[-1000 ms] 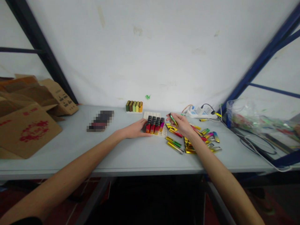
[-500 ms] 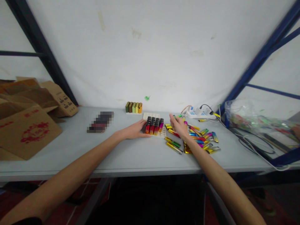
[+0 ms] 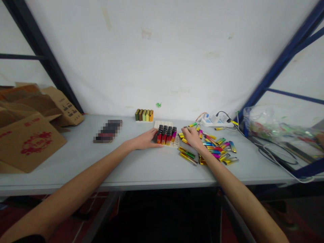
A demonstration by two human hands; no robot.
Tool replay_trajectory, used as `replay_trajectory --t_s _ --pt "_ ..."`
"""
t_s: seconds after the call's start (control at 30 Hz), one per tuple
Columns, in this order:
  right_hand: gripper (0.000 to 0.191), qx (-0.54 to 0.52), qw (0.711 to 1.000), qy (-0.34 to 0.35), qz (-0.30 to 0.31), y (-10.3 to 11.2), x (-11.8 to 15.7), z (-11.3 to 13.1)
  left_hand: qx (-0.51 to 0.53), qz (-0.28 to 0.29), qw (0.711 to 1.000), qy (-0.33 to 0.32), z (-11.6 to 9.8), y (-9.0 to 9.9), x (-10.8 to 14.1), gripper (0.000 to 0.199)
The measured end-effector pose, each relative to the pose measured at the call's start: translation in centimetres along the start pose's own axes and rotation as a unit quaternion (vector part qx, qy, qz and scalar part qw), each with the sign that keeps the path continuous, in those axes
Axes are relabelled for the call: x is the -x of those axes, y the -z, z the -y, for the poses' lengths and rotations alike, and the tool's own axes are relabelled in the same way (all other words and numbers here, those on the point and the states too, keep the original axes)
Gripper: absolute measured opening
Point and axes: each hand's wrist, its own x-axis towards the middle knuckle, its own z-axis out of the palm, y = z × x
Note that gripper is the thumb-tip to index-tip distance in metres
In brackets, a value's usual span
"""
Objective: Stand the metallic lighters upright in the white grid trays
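Upright lighters with black tops and red-to-orange and purple bodies (image 3: 164, 136) stand in rows in a white slotted tray (image 3: 174, 143). My left hand (image 3: 145, 140) grips the left side of this tray, thumb along the front and fingers behind. Just right of the tray, my right hand (image 3: 191, 136) is closed in a pinch over the edge of a loose heap of shiny, many-coloured lighters (image 3: 215, 148). A lighter, mostly hidden, shows as a small greyish end at its fingertips. Below that hand lie a green-gold lighter (image 3: 186, 152) and a gold-and-silver lighter (image 3: 188, 159).
By the wall stands a second block of green, yellow and orange lighters (image 3: 144, 115). A pixelated dark object (image 3: 108, 131) lies left. Open cardboard boxes (image 3: 32, 141) fill the left end. A power strip (image 3: 215, 121), cables (image 3: 275, 155) and plastic bags (image 3: 265, 125) are at right.
My right hand has shifted slightly left toward the tray, and its fingers have closed into a pinch. My left hand stays on the tray.
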Motion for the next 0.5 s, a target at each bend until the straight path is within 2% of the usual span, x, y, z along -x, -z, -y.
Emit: replay_trajectory --t_s 0.13,0.27,0.4,0.5 --pt "0.049 0.003 0.998 0.060 -0.021 -0.1 0.1 -0.2 -0.001 -0.001 1.000 0.000 0.0 0.0 0.0 0.086" --pt "0.049 -0.005 0.993 0.118 -0.007 0.2 -0.1 -0.5 -0.001 -0.006 1.000 0.000 0.1 -0.1 -0.1 0.084" --pt "0.052 0.094 0.974 0.204 -0.042 0.8 0.1 -0.2 -0.002 -0.008 1.000 -0.002 0.2 -0.2 -0.1 0.080" --pt "0.053 0.140 0.968 0.209 -0.009 1.2 0.6 0.3 -0.005 -0.013 1.000 -0.009 0.2 -0.1 0.0 0.078"
